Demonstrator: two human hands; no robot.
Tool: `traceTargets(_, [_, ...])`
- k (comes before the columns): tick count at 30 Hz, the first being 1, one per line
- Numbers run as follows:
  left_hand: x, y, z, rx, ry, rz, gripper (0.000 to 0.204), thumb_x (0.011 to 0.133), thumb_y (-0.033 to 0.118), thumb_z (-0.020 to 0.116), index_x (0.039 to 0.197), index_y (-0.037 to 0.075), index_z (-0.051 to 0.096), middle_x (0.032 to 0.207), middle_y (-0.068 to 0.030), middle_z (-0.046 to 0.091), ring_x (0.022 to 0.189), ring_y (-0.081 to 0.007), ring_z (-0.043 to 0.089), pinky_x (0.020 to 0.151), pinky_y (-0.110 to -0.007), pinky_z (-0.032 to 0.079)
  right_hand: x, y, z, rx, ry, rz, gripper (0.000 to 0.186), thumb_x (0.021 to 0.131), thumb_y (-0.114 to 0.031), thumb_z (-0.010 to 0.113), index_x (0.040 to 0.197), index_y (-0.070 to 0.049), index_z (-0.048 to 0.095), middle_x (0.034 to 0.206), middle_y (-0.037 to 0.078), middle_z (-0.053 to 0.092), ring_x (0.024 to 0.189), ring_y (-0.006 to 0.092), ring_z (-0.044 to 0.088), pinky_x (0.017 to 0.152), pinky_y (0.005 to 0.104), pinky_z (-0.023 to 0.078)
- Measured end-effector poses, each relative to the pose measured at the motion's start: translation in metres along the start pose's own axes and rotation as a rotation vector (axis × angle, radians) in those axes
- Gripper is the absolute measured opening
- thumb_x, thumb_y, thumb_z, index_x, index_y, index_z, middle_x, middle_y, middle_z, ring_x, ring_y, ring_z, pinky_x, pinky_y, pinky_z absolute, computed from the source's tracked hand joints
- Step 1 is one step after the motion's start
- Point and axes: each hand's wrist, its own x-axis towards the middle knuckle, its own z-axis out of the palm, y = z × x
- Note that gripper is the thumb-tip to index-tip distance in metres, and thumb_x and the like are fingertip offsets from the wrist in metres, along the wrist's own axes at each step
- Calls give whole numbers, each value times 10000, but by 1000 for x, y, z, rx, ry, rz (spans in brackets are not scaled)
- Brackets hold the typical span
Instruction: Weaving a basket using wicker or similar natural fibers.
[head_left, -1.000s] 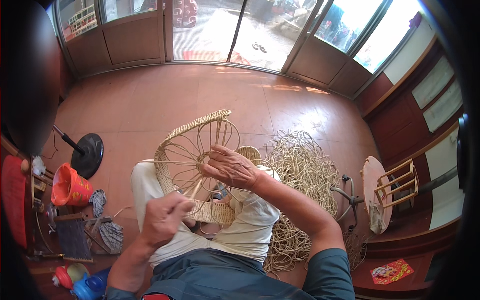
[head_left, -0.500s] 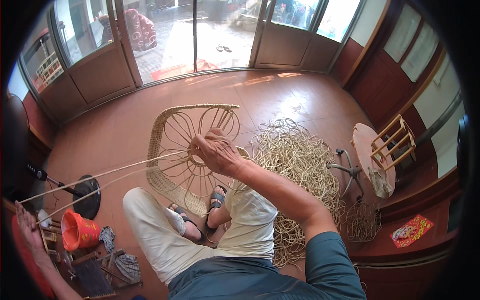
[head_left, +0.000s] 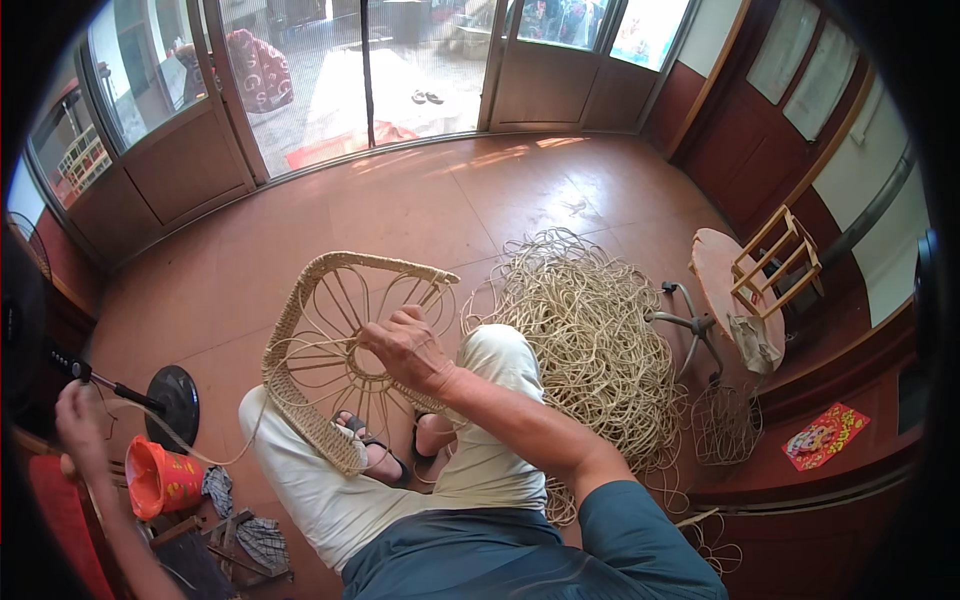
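Observation:
A wicker frame [head_left: 293, 335] of tan cord leans over my left knee, a woven band curving round a fan of spokes and loops that meet at a ring. My right hand [head_left: 408, 350] is closed over that ring, its fingertips partly hidden. Far out to the left, my left hand [head_left: 82, 422] is raised beside the black fan stand, slightly blurred, with its fingers drawn together on a strand of cord [head_left: 180, 438]. The strand hangs slack and runs back up to the frame's woven edge.
A big heap of loose cord [head_left: 590, 350] lies right of my knees. Beyond it are a swivel base [head_left: 690, 322], a round board [head_left: 715, 262] and a small wooden stool [head_left: 775, 262]. At left stand an orange bucket [head_left: 150, 480] and a fan base [head_left: 173, 400].
The cord has gone from taut to slack. My left hand has risen, and its spread fingers have drawn together. The wicker frame has tipped and come down against my left knee, my right hand still on it.

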Motion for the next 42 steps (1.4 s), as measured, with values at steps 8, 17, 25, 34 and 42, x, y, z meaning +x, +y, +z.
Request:
traceTargets(8, [-162, 361, 85, -471, -269, 472, 230, 945, 68, 746, 1173, 45, 736, 1149, -159, 715, 1119, -372, 658, 1036, -504, 499, -43, -27, 14, -49, -19, 116, 97, 979, -171, 773, 1030, -156, 691, 799, 41, 692, 818, 244, 668, 906, 417, 466])
traceTargets(17, [-180, 405, 135, -472, -289, 380, 317, 968, 88, 709, 1283, 60, 704, 1185, -126, 680, 1146, -350, 625, 1032, -490, 486, -40, -27, 6, -47, 12, 159, 134, 982, -161, 778, 1050, -145, 664, 817, 34, 717, 808, 245, 670, 921, 414, 459])
traceTargets(25, [-168, 411, 147, -409, -197, 427, 314, 969, 134, 732, 1280, 90, 713, 1178, -98, 673, 1125, -329, 625, 1010, -478, 494, -34, -33, 6, 4, 15, 195, 118, 998, -152, 760, 1084, -153, 679, 813, 35, 719, 797, 246, 675, 898, 417, 459])
traceTargets(34, [-169, 415, 169, -352, -143, 491, 153, 983, 182, 717, 1094, 82, 752, 1133, -75, 670, 1100, -310, 630, 994, -471, 484, -36, -31, 6, -17, 27, 153, 103, 1004, -162, 760, 1082, -148, 694, 808, 38, 705, 810, 246, 673, 901, 415, 458])
traceTargets(42, [-166, 417, 174, -264, -203, 509, 329, 1034, 418, 611, 993, 100, 689, 1085, -91, 656, 1068, -307, 610, 997, -486, 424, -33, -35, 5, -56, -39, 162, 164, 949, -171, 729, 1106, -134, 700, 845, 58, 703, 870, 269, 683, 939, 452, 463])
